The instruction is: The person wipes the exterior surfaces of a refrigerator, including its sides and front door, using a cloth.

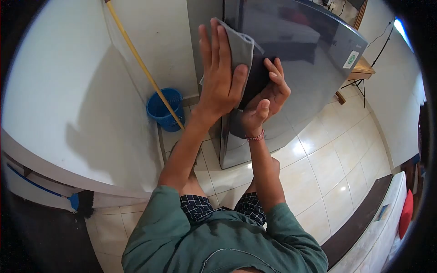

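Note:
My left hand (218, 84) is raised in front of a grey refrigerator (305, 86), its back toward me. A folded grey cloth (240, 48) lies under its palm and fingers, with the thumb over the cloth's near side. To the right, my right hand (268, 93) is held up close to the glossy door, thumb apart and fingers loosely bent, with nothing visible in it. Whether its fingertips touch the door I cannot tell. A red and white bracelet (256, 136) circles that wrist.
A blue bucket (167, 123) stands in the corner left of the refrigerator, with a yellow pole (141, 61) leaning in front of it. White wall (59, 91) runs along the left. A wooden table (362, 70) and a mattress (380, 223) are on the right.

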`<action>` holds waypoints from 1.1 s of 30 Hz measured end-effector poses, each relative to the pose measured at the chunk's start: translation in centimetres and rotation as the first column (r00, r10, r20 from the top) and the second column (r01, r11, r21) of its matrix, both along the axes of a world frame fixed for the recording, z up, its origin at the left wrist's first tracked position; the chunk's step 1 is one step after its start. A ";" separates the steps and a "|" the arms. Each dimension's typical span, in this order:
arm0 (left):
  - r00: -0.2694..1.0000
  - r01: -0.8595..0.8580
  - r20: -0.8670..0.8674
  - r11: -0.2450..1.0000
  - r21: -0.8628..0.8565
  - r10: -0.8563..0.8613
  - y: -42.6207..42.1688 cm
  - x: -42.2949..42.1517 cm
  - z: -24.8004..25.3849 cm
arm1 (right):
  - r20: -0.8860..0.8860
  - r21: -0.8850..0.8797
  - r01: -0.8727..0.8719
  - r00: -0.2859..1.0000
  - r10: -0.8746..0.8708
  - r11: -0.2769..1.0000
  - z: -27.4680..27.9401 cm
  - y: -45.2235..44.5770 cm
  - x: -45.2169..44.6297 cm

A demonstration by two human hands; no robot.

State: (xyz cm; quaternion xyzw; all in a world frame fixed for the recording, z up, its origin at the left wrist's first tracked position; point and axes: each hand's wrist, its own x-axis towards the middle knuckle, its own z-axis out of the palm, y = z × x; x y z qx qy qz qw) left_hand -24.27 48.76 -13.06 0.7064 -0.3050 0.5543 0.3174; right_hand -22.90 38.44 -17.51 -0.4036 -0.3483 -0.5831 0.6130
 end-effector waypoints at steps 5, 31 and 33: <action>0.981 0.156 0.113 0.988 0.023 -0.157 -0.5 1.7 4.0 | -0.014 0.002 0.004 1.000 -0.004 1.000 0.2 -0.1 -0.1; 0.962 0.132 -0.198 0.957 -0.258 -0.186 -1.6 -2.0 -11.5 | -0.007 -0.029 0.004 1.000 -0.004 1.000 0.4 0.3 -0.4; 0.984 0.135 -0.094 0.974 -0.182 -0.154 -1.7 -0.9 -4.4 | -0.010 -0.052 0.006 1.000 -0.007 0.999 0.5 0.1 -0.8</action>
